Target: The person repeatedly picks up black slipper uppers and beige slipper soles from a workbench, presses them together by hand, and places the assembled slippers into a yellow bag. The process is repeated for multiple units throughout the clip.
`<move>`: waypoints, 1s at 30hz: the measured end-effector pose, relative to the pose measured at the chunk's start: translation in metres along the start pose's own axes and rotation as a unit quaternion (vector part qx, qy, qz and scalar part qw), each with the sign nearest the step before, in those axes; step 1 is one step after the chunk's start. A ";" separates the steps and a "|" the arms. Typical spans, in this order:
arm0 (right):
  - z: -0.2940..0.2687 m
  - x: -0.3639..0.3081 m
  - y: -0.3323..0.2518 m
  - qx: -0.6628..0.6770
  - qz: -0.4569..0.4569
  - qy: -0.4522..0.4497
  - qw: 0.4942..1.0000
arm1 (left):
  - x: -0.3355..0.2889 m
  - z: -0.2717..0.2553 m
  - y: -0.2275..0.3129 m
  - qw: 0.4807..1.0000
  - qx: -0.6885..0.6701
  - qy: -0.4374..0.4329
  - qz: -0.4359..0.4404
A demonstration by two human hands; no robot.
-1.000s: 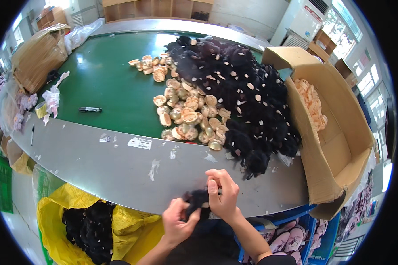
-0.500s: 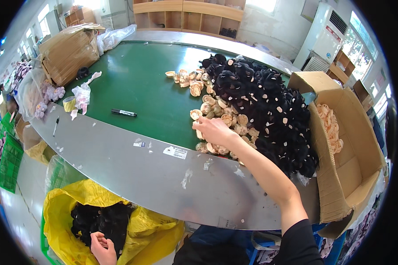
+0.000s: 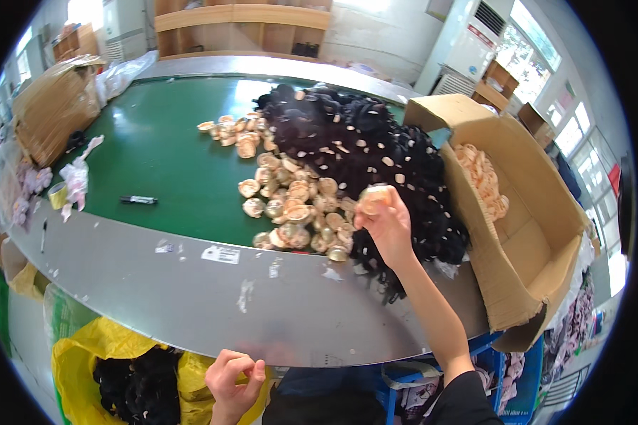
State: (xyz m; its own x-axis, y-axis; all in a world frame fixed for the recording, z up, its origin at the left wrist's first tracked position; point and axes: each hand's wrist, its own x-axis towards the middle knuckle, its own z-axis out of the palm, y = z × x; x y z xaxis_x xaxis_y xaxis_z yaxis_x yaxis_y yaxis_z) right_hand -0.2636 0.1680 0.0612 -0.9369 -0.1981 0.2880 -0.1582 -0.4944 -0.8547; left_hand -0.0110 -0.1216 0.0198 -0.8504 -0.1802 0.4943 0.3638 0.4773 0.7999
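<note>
A small round peach-coloured piece (image 3: 373,199) with a shiny rim is pinched in the fingers of my right hand (image 3: 388,228), raised in front of the black pile. Below and left of it lies a heap of similar round peach and clear pieces (image 3: 290,205) on the green table top (image 3: 170,142). My left hand (image 3: 234,382) is by the table's near edge, beside the yellow bag, its fingers curled in with nothing visible in them. A big pile of soft black items (image 3: 376,142) with small pale patches spreads behind and right of the heap.
An open cardboard box (image 3: 539,248) with peach strips (image 3: 480,180) stands at the right. A yellow bag (image 3: 85,354) of black items is below the table's metal edge (image 3: 177,283). A marker (image 3: 139,200), tape roll (image 3: 57,193) and wrapped carton (image 3: 57,106) lie left.
My right hand has lifted from the heap and moved right with a round peach piece. My left hand has come out of the yellow bag to the table edge. The view has shifted right.
</note>
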 end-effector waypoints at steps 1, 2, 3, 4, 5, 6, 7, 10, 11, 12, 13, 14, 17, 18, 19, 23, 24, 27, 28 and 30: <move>-0.013 -0.012 -0.014 0.021 -0.009 0.027 0.999 | 0.001 0.010 0.000 1.000 -0.016 -0.014 0.006; -0.017 -0.024 -0.024 0.031 -0.012 0.056 0.998 | 0.001 0.017 0.000 0.999 -0.025 -0.032 0.008; -0.022 -0.035 -0.032 0.047 -0.005 0.060 0.997 | 0.004 0.024 -0.002 0.998 -0.012 -0.044 0.033; -0.028 -0.046 -0.038 0.063 0.002 0.063 0.996 | 0.006 0.030 -0.002 0.997 -0.014 -0.059 0.037; -0.034 -0.055 -0.044 0.058 0.021 0.069 0.996 | 0.008 0.036 0.000 0.996 -0.016 -0.071 0.044; -0.040 -0.063 -0.049 0.054 0.041 0.075 0.995 | 0.010 0.041 0.001 0.995 -0.016 -0.082 0.050; -0.046 -0.072 -0.052 0.015 0.060 0.083 0.995 | 0.011 0.046 0.003 0.995 -0.025 -0.089 0.042; -0.039 -0.080 -0.061 -0.161 0.059 0.098 0.980 | 0.013 0.058 0.010 0.994 -0.035 -0.101 0.020; -0.043 -0.082 -0.060 -0.216 0.044 0.096 0.971 | 0.014 0.061 0.012 0.994 -0.035 -0.106 0.015; -0.050 -0.083 -0.056 -0.270 0.029 0.093 0.958 | 0.014 0.064 0.015 0.993 -0.034 -0.112 0.009; -0.054 -0.085 -0.054 -0.324 0.015 0.090 0.942 | 0.015 0.066 0.016 0.993 -0.036 -0.114 0.008; -0.044 -0.084 -0.059 -0.441 0.054 0.115 0.889 | 0.017 0.067 0.017 0.993 -0.033 -0.117 0.009; -0.052 -0.081 -0.042 -0.600 -0.042 0.070 0.796 | 0.019 0.069 0.021 0.992 -0.027 -0.125 0.011; -0.052 -0.081 -0.039 -0.636 -0.032 0.065 0.769 | 0.021 0.070 0.022 0.991 -0.027 -0.128 0.013; -0.055 -0.080 -0.034 -0.642 -0.003 0.073 0.763 | 0.022 0.070 0.023 0.990 -0.022 -0.135 0.016; -0.068 -0.078 -0.023 -0.709 0.049 0.068 0.700 | 0.028 0.075 0.035 0.987 -0.009 -0.160 0.024; -0.068 -0.078 -0.024 -0.700 0.039 0.072 0.709 | 0.030 0.078 0.039 0.986 -0.007 -0.164 0.024; -0.064 -0.078 -0.030 -0.662 -0.002 0.057 0.747 | 0.037 0.079 0.046 0.975 0.045 -0.197 0.088; -0.058 -0.081 -0.038 -0.642 -0.021 0.036 0.765 | 0.038 0.080 0.047 0.970 0.063 -0.207 0.112; -0.040 -0.090 -0.050 -0.584 -0.028 -0.015 0.811 | 0.039 0.082 0.046 0.956 0.103 -0.228 0.153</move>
State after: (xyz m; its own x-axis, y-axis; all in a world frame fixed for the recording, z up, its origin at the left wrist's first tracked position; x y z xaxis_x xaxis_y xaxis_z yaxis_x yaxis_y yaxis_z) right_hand -0.1842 0.2439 0.0607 -0.9130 -0.2317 0.3358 -0.4037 0.6324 -0.6611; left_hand -0.0583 -0.0359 0.0483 -0.8105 0.3657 0.4575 0.5794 0.6148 0.5351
